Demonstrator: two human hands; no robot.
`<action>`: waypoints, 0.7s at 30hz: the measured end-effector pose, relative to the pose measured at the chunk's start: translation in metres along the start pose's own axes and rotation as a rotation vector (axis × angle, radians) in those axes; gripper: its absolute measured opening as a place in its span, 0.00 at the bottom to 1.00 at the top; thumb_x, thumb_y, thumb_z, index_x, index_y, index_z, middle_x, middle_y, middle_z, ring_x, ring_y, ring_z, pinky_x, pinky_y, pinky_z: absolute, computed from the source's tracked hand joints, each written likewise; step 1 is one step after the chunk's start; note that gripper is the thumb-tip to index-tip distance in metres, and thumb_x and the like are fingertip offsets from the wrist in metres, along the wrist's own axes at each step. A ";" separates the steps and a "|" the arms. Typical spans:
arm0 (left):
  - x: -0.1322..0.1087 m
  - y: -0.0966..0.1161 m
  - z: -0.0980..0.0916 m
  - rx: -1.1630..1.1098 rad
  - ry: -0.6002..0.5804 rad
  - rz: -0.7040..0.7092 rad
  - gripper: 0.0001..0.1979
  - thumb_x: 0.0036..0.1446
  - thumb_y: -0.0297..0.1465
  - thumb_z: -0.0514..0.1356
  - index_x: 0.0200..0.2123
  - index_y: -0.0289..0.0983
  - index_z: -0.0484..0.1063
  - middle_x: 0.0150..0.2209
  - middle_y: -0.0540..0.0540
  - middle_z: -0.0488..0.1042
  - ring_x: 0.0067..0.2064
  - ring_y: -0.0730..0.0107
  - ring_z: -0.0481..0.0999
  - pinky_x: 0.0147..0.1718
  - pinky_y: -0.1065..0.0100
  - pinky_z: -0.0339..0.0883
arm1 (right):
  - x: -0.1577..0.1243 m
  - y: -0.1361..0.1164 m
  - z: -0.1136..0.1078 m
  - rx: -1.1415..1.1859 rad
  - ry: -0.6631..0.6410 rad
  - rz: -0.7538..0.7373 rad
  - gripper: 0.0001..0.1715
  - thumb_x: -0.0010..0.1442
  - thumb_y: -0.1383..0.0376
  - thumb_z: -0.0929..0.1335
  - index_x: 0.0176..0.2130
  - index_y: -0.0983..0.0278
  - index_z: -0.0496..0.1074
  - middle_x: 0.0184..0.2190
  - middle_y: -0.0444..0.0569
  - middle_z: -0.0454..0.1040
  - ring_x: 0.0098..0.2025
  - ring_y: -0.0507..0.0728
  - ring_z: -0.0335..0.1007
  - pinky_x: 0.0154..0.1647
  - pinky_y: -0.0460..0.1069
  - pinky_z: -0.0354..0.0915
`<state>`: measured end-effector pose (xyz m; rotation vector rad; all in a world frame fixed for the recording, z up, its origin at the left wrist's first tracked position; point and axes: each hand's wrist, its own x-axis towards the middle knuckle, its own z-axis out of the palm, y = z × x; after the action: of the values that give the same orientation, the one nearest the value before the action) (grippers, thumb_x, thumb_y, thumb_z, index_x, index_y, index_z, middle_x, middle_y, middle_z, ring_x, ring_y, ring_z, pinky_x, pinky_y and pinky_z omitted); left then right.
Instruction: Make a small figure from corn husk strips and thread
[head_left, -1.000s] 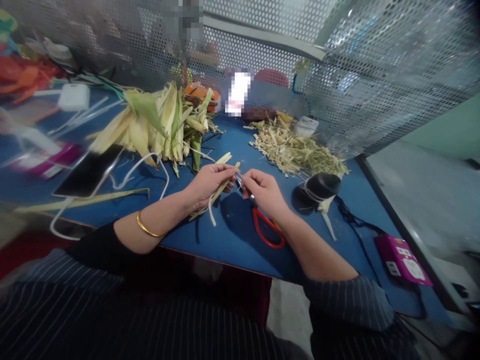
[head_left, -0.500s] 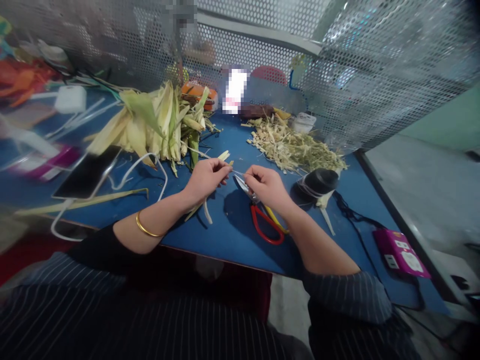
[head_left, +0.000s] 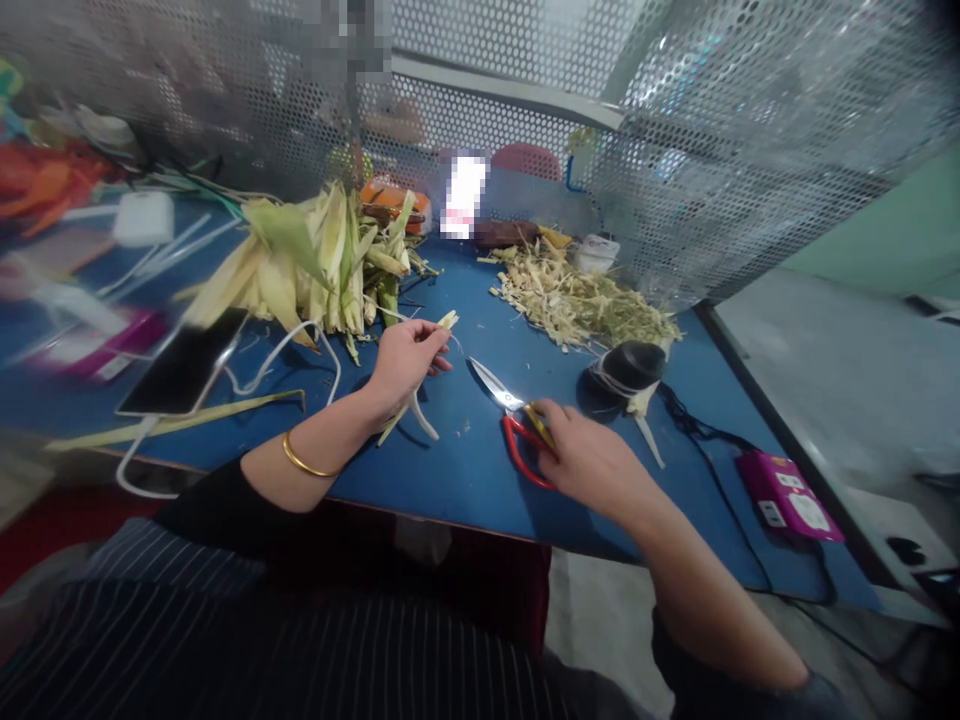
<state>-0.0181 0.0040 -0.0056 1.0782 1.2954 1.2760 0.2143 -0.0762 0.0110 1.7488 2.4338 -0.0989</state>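
My left hand (head_left: pixel 409 362) is closed in a pinch on pale strips of corn husk (head_left: pixel 424 415); their ends stick out above the fingertips and hang below the palm. A thin white thread end shows beside the fingertips. To the right, my right hand (head_left: pixel 589 450) has its fingers around the handles of a pair of scissors (head_left: pixel 511 401), one red and one yellow. The scissors' blades are together and point up and left toward my left hand. Just beyond my right hand stands a dark spool (head_left: pixel 634 368) with pale thread wound round it.
A heap of corn husks (head_left: pixel 307 265) lies at the back left, and shredded husk (head_left: pixel 577 295) at the back right. A phone (head_left: pixel 184 365) with a white cable is on the left. At the right are a purple box (head_left: pixel 791 495) and black cables. A perforated metal screen (head_left: pixel 510 120) stands behind.
My right hand has left the thread it was holding near my left hand and moved down and right onto the scissors' handles. My left hand keeps its pinch on the husk strips.
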 end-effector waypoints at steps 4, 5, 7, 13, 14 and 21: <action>-0.001 0.001 0.000 -0.078 -0.019 -0.081 0.06 0.52 0.29 0.64 0.26 0.33 0.71 0.23 0.48 0.71 0.20 0.75 0.72 0.21 0.70 0.63 | 0.007 -0.001 0.006 0.118 0.003 0.062 0.39 0.51 0.67 0.63 0.62 0.68 0.57 0.42 0.60 0.74 0.36 0.61 0.71 0.32 0.51 0.56; -0.001 0.001 0.000 -0.104 -0.020 -0.104 0.06 0.51 0.29 0.64 0.26 0.34 0.71 0.23 0.48 0.71 0.20 0.75 0.72 0.21 0.69 0.63 | 0.008 0.000 0.006 0.189 -0.003 0.094 0.41 0.50 0.66 0.64 0.62 0.68 0.56 0.42 0.60 0.74 0.36 0.62 0.71 0.33 0.51 0.58; 0.001 0.000 -0.001 -0.158 -0.013 -0.139 0.06 0.50 0.29 0.65 0.27 0.34 0.71 0.24 0.49 0.72 0.20 0.75 0.72 0.21 0.70 0.63 | 0.010 0.004 0.004 0.417 -0.015 0.146 0.42 0.49 0.66 0.65 0.63 0.66 0.57 0.43 0.58 0.74 0.37 0.60 0.71 0.35 0.51 0.61; 0.005 -0.005 -0.003 -0.249 -0.003 -0.161 0.07 0.49 0.30 0.66 0.29 0.33 0.73 0.27 0.48 0.74 0.22 0.76 0.73 0.22 0.71 0.64 | 0.000 -0.003 0.007 1.439 -0.029 0.204 0.41 0.49 0.63 0.71 0.60 0.62 0.59 0.29 0.42 0.67 0.19 0.48 0.59 0.19 0.46 0.58; 0.006 -0.005 -0.003 -0.253 -0.007 -0.165 0.07 0.49 0.31 0.66 0.29 0.33 0.73 0.27 0.48 0.74 0.22 0.76 0.73 0.22 0.72 0.64 | -0.001 -0.007 0.007 1.567 -0.044 0.174 0.39 0.50 0.62 0.72 0.59 0.60 0.60 0.27 0.39 0.65 0.17 0.46 0.55 0.17 0.45 0.56; 0.007 -0.005 -0.006 -0.289 -0.022 -0.176 0.10 0.49 0.34 0.67 0.29 0.33 0.75 0.29 0.47 0.75 0.23 0.77 0.73 0.21 0.73 0.63 | 0.014 -0.033 -0.005 2.004 -0.282 -0.051 0.24 0.61 0.48 0.63 0.49 0.60 0.67 0.26 0.40 0.62 0.16 0.44 0.48 0.16 0.43 0.52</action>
<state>-0.0247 0.0103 -0.0115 0.7558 1.1217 1.2681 0.1788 -0.0733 0.0128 1.4367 1.6786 -3.1751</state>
